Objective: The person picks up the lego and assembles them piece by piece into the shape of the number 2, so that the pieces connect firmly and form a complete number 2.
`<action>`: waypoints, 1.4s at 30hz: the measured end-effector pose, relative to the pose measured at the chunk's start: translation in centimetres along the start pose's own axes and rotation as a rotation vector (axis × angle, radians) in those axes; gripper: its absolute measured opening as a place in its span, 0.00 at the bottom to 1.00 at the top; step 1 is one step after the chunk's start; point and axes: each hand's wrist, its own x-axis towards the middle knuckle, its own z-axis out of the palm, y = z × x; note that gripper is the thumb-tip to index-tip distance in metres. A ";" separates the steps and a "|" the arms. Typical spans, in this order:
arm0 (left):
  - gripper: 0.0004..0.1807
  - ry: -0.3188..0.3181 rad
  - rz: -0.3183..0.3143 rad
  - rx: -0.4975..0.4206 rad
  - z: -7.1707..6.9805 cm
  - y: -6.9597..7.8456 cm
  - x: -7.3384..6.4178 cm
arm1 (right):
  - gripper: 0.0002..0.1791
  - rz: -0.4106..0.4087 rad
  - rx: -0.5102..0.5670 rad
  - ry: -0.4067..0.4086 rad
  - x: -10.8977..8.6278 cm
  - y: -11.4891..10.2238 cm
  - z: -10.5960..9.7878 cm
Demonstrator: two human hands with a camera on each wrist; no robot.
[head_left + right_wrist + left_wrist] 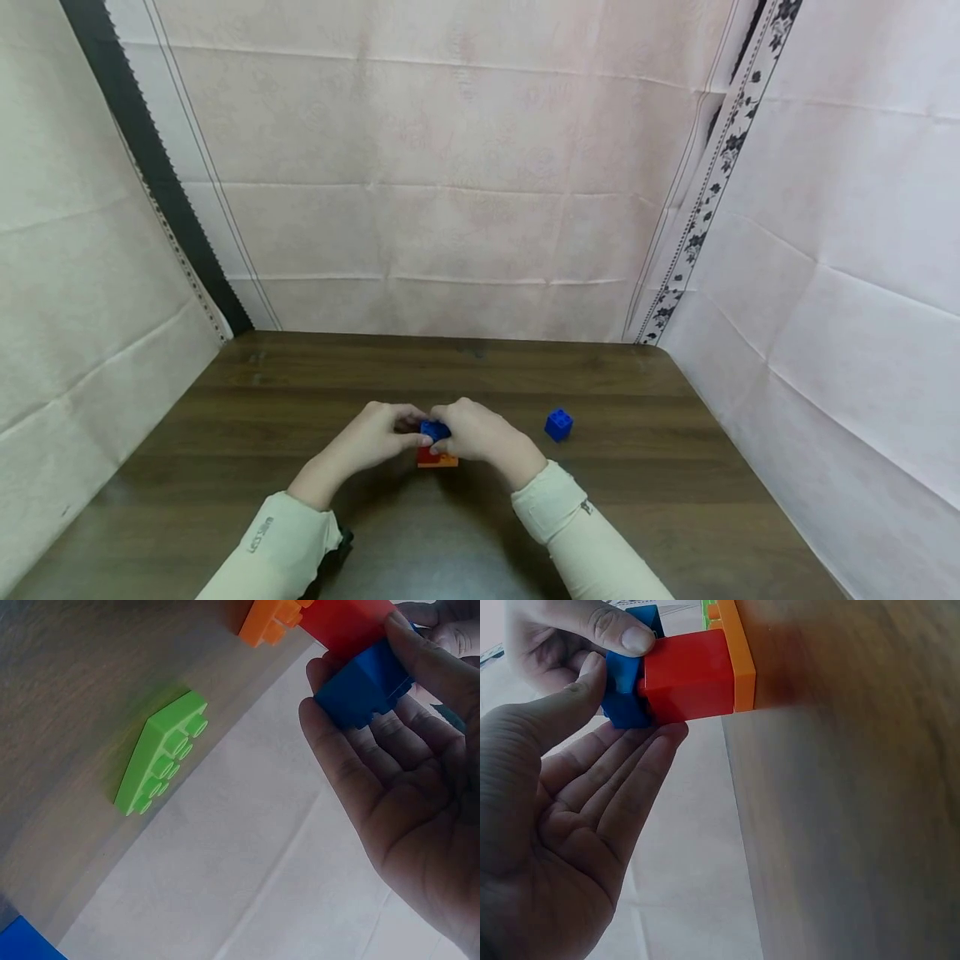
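Observation:
A blue building block [435, 430] sits over a red block [690, 675], slightly tilted, with a narrow gap between them showing in the left wrist view. Beneath the red block lies an orange plate [739, 660] on the table. My left hand [377, 437] pinches the blue block from the left, thumb on its near side and fingertips at its far side. From the right, my right hand [476, 429] holds the same block between thumb and fingers. Fingers partly hide the blue block in every view.
Another blue block [558, 424] stands on the brown table [637, 492], right of my right hand. A green studded plate [161, 754] lies behind the stack, hidden in the head view. White cloth walls [450, 208] enclose the table's back and sides.

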 end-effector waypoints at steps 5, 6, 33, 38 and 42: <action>0.17 -0.003 0.004 -0.002 0.1 -0.1 0.0 | 0.12 0.000 0.005 -0.002 -0.1 0.0 0.0; 0.17 -0.003 0.006 -0.003 0.1 -0.1 0.1 | 0.11 0.002 0.008 -0.002 -0.1 0.0 0.0; 0.17 -0.009 0.008 0.007 0.1 -0.3 0.2 | 0.14 0.011 0.024 0.006 -0.1 0.2 0.1; 0.16 0.001 -0.001 0.006 0.2 -0.3 0.1 | 0.14 0.016 0.016 0.004 -0.1 0.1 0.1; 0.15 0.003 -0.004 0.006 0.2 -0.3 0.1 | 0.14 0.014 0.009 0.008 -0.1 0.1 0.1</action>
